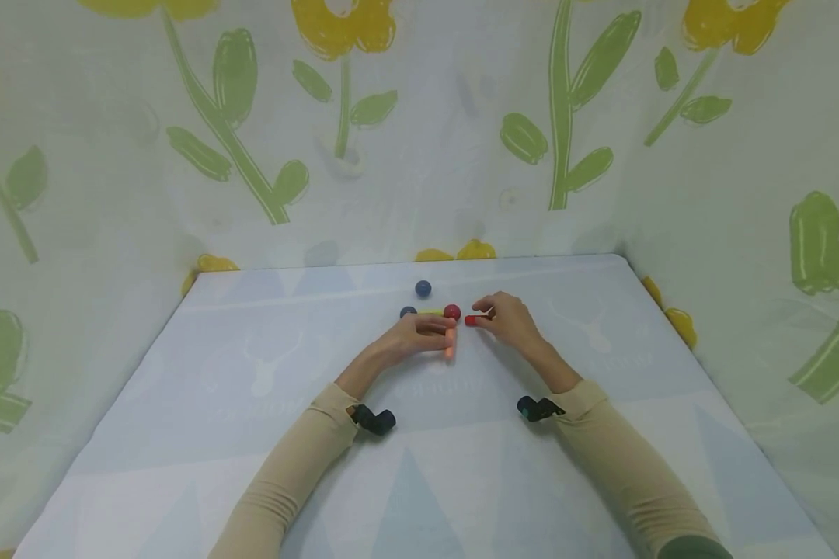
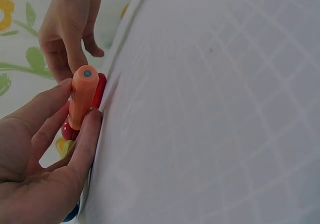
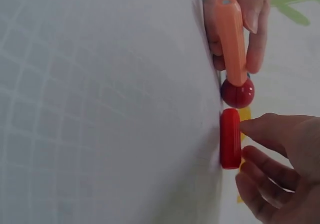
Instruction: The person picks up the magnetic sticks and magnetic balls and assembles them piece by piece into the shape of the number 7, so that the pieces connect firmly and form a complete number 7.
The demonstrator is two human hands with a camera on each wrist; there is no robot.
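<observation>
My left hand (image 1: pixel 411 335) pinches an orange rod (image 3: pixel 231 44) between thumb and fingers. Its far end meets a red ball (image 1: pixel 451 312), and a small grey disc shows in the near end. From the red ball a yellow rod (image 1: pixel 430 312) runs left to a dark blue ball (image 1: pixel 409 312), partly behind my left hand. Just right of the red ball lies a red rod (image 3: pixel 230 139), a small gap between them. My right hand (image 1: pixel 509 320) is at this rod, its thumb and fingertips along the rod's side and the fingers loosely bent.
Another dark blue ball (image 1: pixel 422 289) sits alone farther back on the pale, patterned tabletop (image 1: pixel 419 481). Behind and beside the table hangs a flower-printed curtain (image 1: pixel 433 155). Dark wrist cameras (image 1: pixel 374 420) stick out from both sleeves.
</observation>
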